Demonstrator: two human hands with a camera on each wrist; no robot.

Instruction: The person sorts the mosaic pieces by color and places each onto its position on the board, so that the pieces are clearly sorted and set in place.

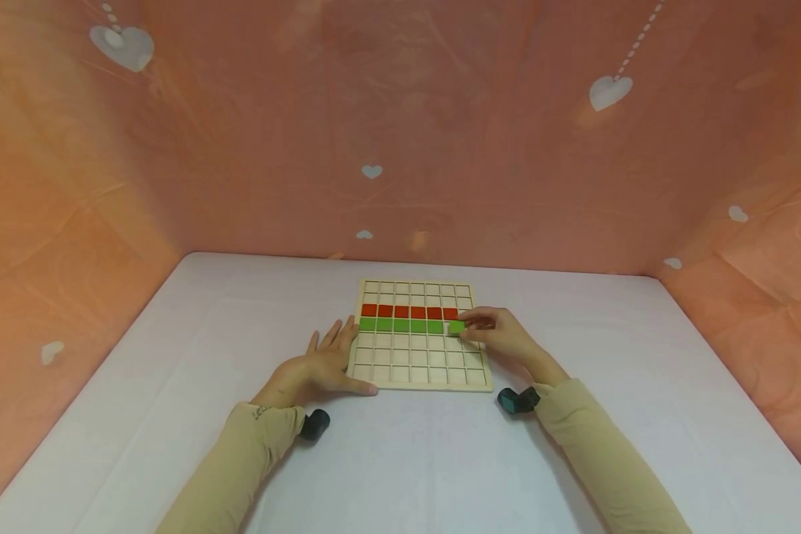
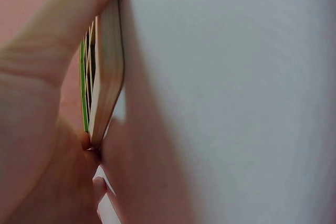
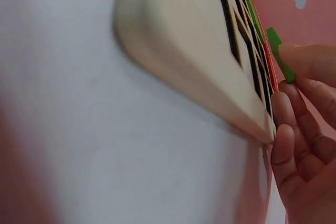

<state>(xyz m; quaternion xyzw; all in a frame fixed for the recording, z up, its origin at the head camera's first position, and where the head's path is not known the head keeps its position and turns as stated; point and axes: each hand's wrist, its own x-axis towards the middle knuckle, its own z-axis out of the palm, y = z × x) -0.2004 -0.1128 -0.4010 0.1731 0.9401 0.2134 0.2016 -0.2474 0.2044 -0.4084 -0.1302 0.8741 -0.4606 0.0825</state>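
Observation:
A wooden grid board [image 1: 434,386] lies on the table, its cells outlined by thin ridges. One row holds several red square tiles [image 1: 402,312]; directly nearer is a row of several green tiles [image 1: 400,325]. My right hand [image 1: 507,334] pinches a single green tile [image 1: 456,328] between thumb and finger, over the right end of the green row. In the right wrist view that tile [image 3: 276,51] is tilted and apart from the board. My left hand [image 1: 327,367] rests with spread fingers along the board's left edge, its thumb [image 2: 79,11] against the near edge.
A white cloth covers the table [image 1: 400,460]. An orange curtain [image 1: 400,133] with pale hearts encloses the back and both sides. Small dark cameras [image 1: 315,426] are worn at both wrists, close to the board's near corners.

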